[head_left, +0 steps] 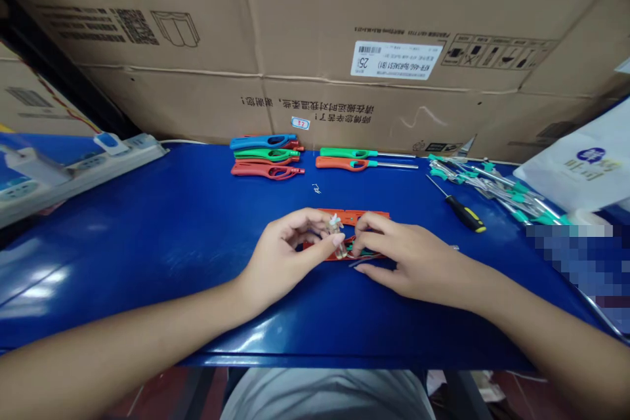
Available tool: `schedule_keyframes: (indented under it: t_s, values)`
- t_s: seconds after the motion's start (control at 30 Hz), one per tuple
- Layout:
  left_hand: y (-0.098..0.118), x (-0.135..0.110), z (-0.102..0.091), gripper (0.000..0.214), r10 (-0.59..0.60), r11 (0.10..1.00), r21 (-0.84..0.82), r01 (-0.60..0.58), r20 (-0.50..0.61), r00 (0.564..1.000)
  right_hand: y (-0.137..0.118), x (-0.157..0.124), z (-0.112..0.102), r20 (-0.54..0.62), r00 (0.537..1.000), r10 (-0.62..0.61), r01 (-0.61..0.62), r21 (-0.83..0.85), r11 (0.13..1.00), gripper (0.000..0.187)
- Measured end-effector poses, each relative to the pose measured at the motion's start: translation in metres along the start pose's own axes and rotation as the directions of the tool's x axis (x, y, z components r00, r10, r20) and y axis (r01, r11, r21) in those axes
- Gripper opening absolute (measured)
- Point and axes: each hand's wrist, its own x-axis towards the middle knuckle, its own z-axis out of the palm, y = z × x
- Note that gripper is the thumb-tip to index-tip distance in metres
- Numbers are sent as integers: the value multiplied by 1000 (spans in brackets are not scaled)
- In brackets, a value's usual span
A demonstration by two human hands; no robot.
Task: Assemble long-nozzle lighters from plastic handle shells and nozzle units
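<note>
Head view: left hand (290, 244) pinches a tiny clear part (337, 236) over the orange lighter shell (355, 216) mid-worktop (172, 230), right hand (396, 254) grips the shell, so one sloppy pinch probably sends it skittering off.

1. Orange-red plastic lighter shell (352, 216): middle hidden under left hand (288, 249) and right hand (408, 256).
2. Small clear plastic part (337, 236) at the fingers (322, 244): too small to identify.
3. Pixelated rectangular patch (573, 256): blurs right end of blue table (197, 223).
4. White plastic power strip (73, 170): cut by left edge.
</note>
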Motion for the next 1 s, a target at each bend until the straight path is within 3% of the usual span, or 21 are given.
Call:
schedule_keyframes:
  t_s: [0.2, 0.33, 0.47, 0.53, 0.6, 0.73, 1.0]
  values:
    - [-7, 4, 0, 19, -42, 998, -54, 46, 61, 997, 11, -3, 15, -48, 999, 21, -10, 215, 977, 8]
    - [-7, 5, -1, 21, -37, 999, 14, 35, 110, 993, 13, -2, 14, -70, 986, 151, -114, 376, 920, 10]
    - [-5, 6, -5, 24, -10, 979, 202, -27, 178, 984, 13, 1, 12, 104, 941, 321, -311, 637, 706, 16]
    - [-4, 5, -7, 27, 25, 946, 311, -95, 220, 975, 13, 2, 13, 184, 928, 324, -352, 723, 595, 18]
    - [-5, 5, -9, 27, 71, 891, 414, -186, 276, 958, 13, 3, 14, 202, 929, 309, -348, 759, 550, 19]
    - [-7, 3, -11, 24, 114, 812, 513, -277, 327, 938, 17, 2, 17, 208, 941, 266, -326, 763, 558, 18]
    - [-7, 3, -10, 15, 54, 864, 464, -196, 301, 952, 19, 2, 17, 137, 969, 204, -240, 713, 659, 17]
